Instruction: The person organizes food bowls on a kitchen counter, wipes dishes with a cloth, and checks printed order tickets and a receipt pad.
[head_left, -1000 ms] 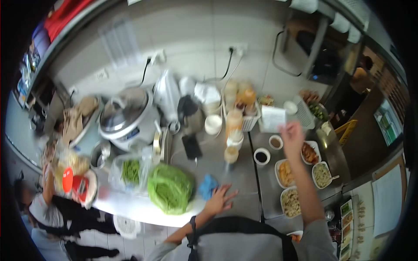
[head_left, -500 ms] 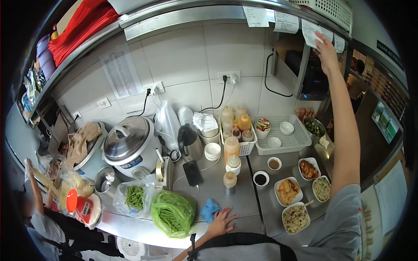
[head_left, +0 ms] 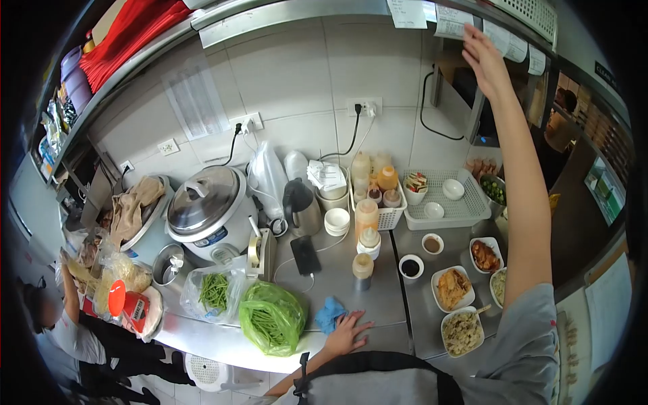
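My left hand (head_left: 347,333) lies flat on the steel counter with its fingers spread, right beside a crumpled blue cloth (head_left: 330,315). Up at the metal rail, my right hand (head_left: 484,59) is raised with its fingers stretched out. Its fingertips overlap the edge of a printed paper slip (head_left: 452,23); whether they touch it I cannot tell. Another slip (head_left: 496,36) hangs just right of the hand. Below my right arm stand white bowls of food: browned meat pieces (head_left: 486,256), an orange-brown dish (head_left: 453,289) and a grainy mixture (head_left: 463,332) with a utensil handle.
Green beans fill a green bag (head_left: 271,317) and a clear bag (head_left: 214,291). Behind them stand a rice cooker (head_left: 206,209) and a kettle (head_left: 301,208). A phone (head_left: 306,254), squeeze bottles (head_left: 362,271) and a plastic basket (head_left: 449,216) occupy the counter. Another person (head_left: 77,324) stands at the left.
My right hand has let go of the slip it was holding and shifted left along the rail. The left hand stays flat by the cloth. The view has shifted slightly.
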Action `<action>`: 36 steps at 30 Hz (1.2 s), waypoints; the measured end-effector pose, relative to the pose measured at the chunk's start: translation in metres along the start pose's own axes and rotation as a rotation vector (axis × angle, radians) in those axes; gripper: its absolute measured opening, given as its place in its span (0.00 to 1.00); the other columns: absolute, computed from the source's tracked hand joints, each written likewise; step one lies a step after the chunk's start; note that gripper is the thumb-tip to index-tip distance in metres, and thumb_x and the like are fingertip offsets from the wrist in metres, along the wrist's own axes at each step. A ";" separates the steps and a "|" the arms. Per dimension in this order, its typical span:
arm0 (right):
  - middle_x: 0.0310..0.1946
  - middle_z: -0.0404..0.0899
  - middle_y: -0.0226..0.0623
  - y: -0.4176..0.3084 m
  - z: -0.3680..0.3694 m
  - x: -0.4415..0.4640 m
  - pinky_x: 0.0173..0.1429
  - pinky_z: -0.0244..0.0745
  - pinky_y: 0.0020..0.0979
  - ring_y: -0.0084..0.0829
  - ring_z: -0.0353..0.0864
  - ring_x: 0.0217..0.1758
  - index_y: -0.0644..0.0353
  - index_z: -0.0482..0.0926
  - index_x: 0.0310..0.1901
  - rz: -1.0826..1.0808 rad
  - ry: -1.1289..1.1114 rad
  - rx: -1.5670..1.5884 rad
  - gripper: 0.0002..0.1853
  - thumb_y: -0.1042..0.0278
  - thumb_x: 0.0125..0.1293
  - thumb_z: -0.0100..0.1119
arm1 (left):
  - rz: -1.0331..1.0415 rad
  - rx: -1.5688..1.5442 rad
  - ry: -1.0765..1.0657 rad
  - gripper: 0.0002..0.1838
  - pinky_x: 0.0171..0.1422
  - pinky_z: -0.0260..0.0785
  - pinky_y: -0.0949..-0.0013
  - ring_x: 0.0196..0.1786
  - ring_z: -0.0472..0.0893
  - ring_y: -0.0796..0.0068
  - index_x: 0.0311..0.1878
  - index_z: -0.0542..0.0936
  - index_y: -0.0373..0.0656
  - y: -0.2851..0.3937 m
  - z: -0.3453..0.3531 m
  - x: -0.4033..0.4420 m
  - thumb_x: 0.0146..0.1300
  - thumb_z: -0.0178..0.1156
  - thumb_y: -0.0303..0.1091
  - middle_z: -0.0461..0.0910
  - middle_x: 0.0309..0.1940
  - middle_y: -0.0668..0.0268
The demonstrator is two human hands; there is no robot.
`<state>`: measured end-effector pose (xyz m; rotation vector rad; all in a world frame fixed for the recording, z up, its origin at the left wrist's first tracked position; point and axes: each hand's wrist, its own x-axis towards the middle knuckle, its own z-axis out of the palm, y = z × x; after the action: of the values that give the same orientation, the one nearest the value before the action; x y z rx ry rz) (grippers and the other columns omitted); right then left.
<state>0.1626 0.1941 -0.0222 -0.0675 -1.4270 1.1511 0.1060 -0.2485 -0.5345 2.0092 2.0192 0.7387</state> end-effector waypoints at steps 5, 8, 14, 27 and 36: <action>0.49 0.78 0.30 0.014 -0.008 -0.041 0.59 0.69 0.25 0.19 0.74 0.50 0.63 0.78 0.52 0.034 -0.063 -0.076 0.14 0.70 0.66 0.56 | 0.016 -0.003 0.027 0.29 0.68 0.51 0.44 0.69 0.60 0.53 0.62 0.72 0.57 -0.011 0.014 -0.003 0.54 0.61 0.43 0.61 0.65 0.54; 0.45 0.81 0.31 0.042 -0.016 -0.196 0.54 0.70 0.23 0.18 0.76 0.46 0.63 0.80 0.49 0.309 0.019 -0.317 0.14 0.68 0.62 0.61 | 0.008 -0.011 0.090 0.29 0.67 0.51 0.43 0.68 0.61 0.53 0.61 0.72 0.57 -0.013 0.020 -0.005 0.52 0.62 0.43 0.61 0.65 0.54; 0.39 0.83 0.35 0.130 -0.060 -0.542 0.38 0.73 0.22 0.17 0.78 0.33 0.57 0.83 0.45 0.966 -0.386 -0.612 0.12 0.71 0.58 0.63 | 0.003 -0.007 0.073 0.29 0.67 0.52 0.43 0.68 0.61 0.53 0.61 0.72 0.58 -0.012 0.010 0.000 0.52 0.60 0.42 0.61 0.65 0.54; 0.46 0.73 0.38 0.133 -0.037 -0.572 0.54 0.69 0.37 0.39 0.71 0.49 0.56 0.83 0.35 0.297 -0.650 -0.944 0.09 0.74 0.49 0.64 | 0.094 0.081 -0.020 0.30 0.68 0.50 0.37 0.71 0.57 0.53 0.63 0.70 0.65 -0.011 0.015 -0.001 0.53 0.57 0.41 0.56 0.71 0.65; 0.32 0.79 0.31 0.149 -0.015 -0.568 0.51 0.68 0.37 0.37 0.75 0.45 0.57 0.80 0.27 0.168 -0.807 -0.897 0.06 0.69 0.48 0.67 | 0.073 0.024 -0.033 0.26 0.69 0.48 0.36 0.72 0.55 0.56 0.60 0.74 0.61 -0.011 0.013 0.000 0.55 0.57 0.42 0.58 0.69 0.65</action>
<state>0.2364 -0.0874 -0.5327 -0.3886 -2.6221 0.5760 0.1024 -0.2451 -0.5509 2.1043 1.9544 0.6941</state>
